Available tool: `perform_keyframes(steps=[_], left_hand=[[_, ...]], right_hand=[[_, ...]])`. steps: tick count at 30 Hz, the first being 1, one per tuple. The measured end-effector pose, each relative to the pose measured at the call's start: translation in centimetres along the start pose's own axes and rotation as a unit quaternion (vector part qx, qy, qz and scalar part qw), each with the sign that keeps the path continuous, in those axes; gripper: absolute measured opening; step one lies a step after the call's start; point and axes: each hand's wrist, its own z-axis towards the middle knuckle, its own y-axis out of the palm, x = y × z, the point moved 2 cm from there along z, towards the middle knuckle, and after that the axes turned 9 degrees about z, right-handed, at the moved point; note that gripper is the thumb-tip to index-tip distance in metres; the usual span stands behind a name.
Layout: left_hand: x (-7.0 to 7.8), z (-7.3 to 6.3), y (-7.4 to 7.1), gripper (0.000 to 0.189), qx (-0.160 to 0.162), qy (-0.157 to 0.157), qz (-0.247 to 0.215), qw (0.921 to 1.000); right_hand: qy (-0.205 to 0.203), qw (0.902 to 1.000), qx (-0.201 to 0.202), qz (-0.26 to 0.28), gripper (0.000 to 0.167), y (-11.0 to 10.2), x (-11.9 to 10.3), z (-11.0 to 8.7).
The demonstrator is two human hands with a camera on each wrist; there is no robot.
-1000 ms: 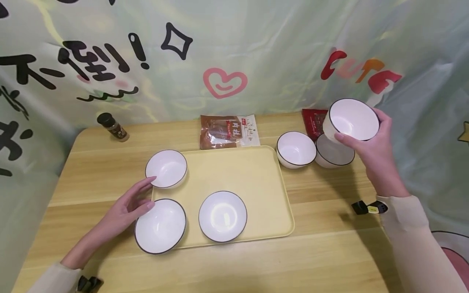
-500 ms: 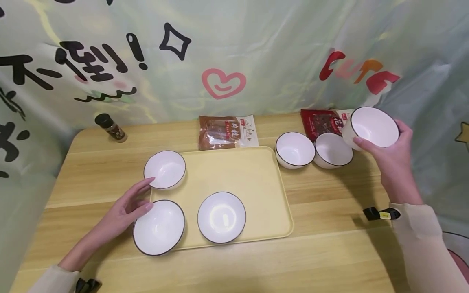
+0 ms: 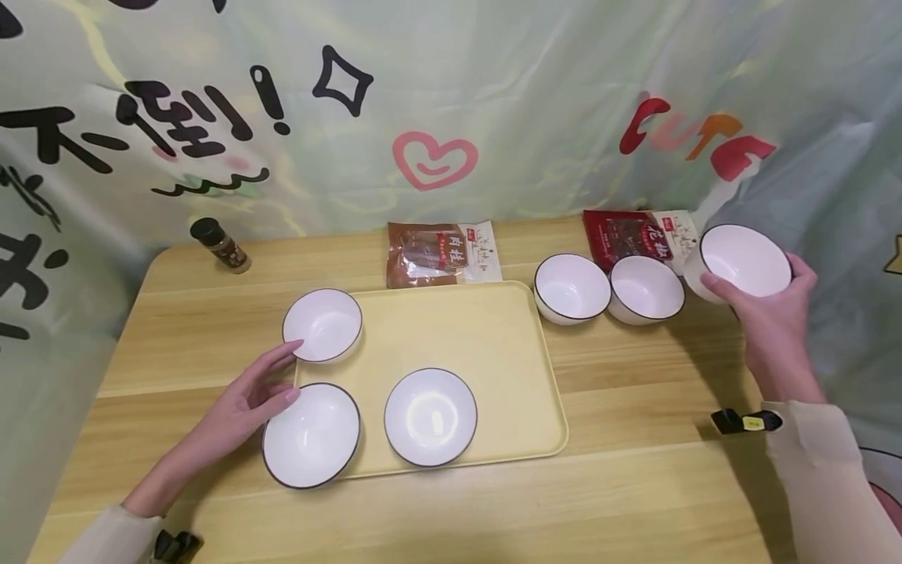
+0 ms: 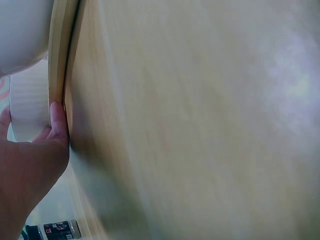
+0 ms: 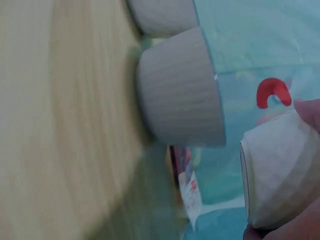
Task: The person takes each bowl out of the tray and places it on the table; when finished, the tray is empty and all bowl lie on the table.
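A white bowl with a dark rim, the held bowl (image 3: pixel 745 261), hangs near the far right corner of the desk (image 3: pixel 634 501), beside the Sichuan pepper packet (image 3: pixel 627 236); it appears clear of the surface. Two similar bowls, the inner bowl (image 3: pixel 572 288) and the outer bowl (image 3: pixel 647 290), stand side by side just off the far right corner of the tray (image 3: pixel 451 329). Good handling here would keep the held bowl level, leave a gap from the outer bowl's rim, avoid pinning the packet's edge, and bring the base down flat before the fingers loosen. The right hand (image 3: pixel 781 325) has its grip clamped on the held bowl, thumb and fingers on opposite sides, spread about as wide as the bowl. The left hand (image 3: pixel 243 401) has its grip apart and relaxed, at the tray's left edge, fingertips reaching the far left bowl (image 3: pixel 322 323) and thumb the near left bowl (image 3: pixel 312 439); whether it presses either cannot be told.
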Motion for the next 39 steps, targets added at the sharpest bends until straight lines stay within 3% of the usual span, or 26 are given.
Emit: perform_keyframes(steps=[12, 24, 30, 39], left_hand=[[0.2, 0.1, 0.1, 0.069, 0.002, 0.002, -0.004, 1.0], [0.2, -0.1, 0.0, 0.069, -0.002, -0.004, -0.003, 1.0], [0.2, 0.0, 0.0, 0.069, 0.0, 0.0, -0.002, 1.0], [0.2, -0.1, 0.1, 0.069, -0.001, -0.005, -0.008, 1.0]], right_hand=[[0.02, 0.9949, 0.002, -0.099, 0.113, -2.2, 2.2, 0.9], [0.014, 0.9874, -0.022, -0.156, 0.112, -3.6, 4.6, 1.5], [0.009, 0.9864, -0.038, -0.16, 0.114, -3.7, 5.1, 1.7], [0.014, 0.9906, -0.058, -0.123, 0.115, -3.3, 5.6, 2.1]])
